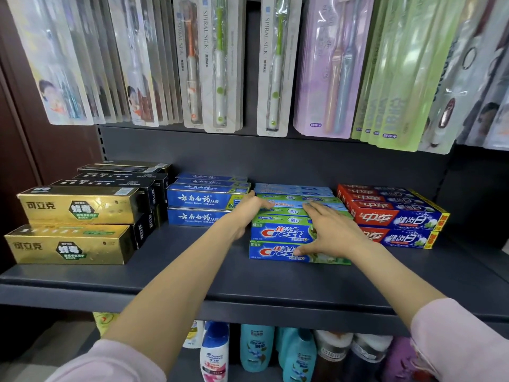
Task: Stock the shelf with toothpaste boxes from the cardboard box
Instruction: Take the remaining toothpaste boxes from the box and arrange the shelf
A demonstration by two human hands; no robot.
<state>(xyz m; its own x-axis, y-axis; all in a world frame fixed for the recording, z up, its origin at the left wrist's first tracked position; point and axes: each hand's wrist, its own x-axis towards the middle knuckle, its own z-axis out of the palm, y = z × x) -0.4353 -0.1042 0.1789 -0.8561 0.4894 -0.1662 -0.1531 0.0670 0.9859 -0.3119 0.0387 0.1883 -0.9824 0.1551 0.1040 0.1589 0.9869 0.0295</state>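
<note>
Crest stack [283,235], shelf [192,274] centre, gold boxes at nine o'clock, red at three. Our left hand [249,209] pressed its left end, fingers straight; right hand [327,230] lay flat on top, thumb at the front. We judged squaring best done by even inward pushes. Carton unseen.

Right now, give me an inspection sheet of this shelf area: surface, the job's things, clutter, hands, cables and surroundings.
Surface: dark grey shelf, front strip bare.
Job's things: Crest boxes stacked in the middle row; gold boxes far left, blue boxes beside them, red-and-blue boxes at right. The cardboard box is not in view.
Clutter: nothing seen.
Hands: left hand lies against the Crest stack's left side; right hand rests flat on top, thumb on the front face. Neither has a closed grip.
Cables: nothing seen.
Surroundings: toothbrush packs hang above; shampoo bottles stand on the shelf below.
</note>
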